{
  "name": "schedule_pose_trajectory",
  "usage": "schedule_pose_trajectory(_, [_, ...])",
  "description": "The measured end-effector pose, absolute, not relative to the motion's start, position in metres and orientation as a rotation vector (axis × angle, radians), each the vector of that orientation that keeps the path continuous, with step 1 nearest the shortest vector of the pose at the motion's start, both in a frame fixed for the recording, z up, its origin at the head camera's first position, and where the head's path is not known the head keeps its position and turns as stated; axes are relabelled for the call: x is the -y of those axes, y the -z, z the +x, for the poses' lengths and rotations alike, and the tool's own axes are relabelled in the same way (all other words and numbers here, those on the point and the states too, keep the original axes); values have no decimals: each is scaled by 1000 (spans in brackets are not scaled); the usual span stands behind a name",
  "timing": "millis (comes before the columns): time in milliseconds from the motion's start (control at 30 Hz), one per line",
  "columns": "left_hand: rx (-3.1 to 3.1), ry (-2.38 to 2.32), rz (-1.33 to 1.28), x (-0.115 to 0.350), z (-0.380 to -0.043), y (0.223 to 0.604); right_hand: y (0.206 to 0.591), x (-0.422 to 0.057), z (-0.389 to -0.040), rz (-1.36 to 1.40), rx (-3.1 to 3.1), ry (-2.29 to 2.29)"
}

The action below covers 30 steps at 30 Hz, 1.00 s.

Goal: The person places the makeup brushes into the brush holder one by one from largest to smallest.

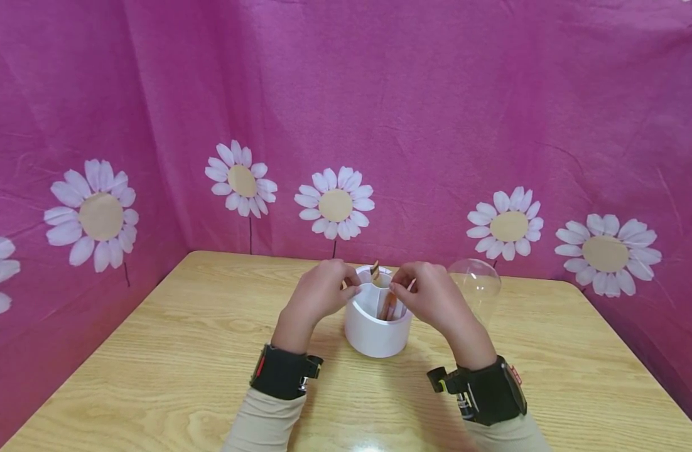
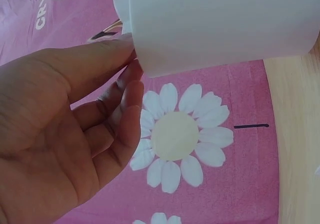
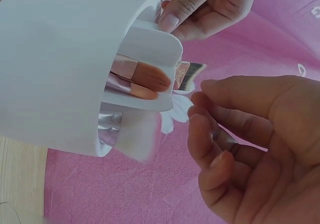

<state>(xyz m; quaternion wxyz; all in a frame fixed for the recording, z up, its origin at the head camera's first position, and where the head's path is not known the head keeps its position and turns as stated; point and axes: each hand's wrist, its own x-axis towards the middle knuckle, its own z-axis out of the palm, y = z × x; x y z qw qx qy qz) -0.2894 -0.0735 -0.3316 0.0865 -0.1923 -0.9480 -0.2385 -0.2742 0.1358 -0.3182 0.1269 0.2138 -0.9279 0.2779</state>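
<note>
A white round brush holder (image 1: 377, 338) with inner dividers stands on the table, makeup brushes upright in its compartments. My left hand (image 1: 322, 292) pinches its rim at the left; the right wrist view shows that thumb against the rim. At the opposite side, my right hand (image 1: 433, 295) hovers with loosely bent fingers, nothing visible between them. In the right wrist view, its fingertips are close to a dark angled brush (image 3: 192, 77) but apart from it. Brown-bristled brushes (image 3: 152, 77) and a fluffy white-and-pink brush (image 3: 139, 136) poke out of other compartments.
Behind my right hand, a clear dome-shaped cover (image 1: 484, 282) is on the wooden table (image 1: 171, 351). A pink cloth backdrop (image 1: 391, 125) with large white flowers hangs along the table's back and sides.
</note>
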Motion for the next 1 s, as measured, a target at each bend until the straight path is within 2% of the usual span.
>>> schedule_pose_trajectory(1000, [2823, 659, -741, 61, -273, 318, 317, -136, -274, 639, 2673, -798])
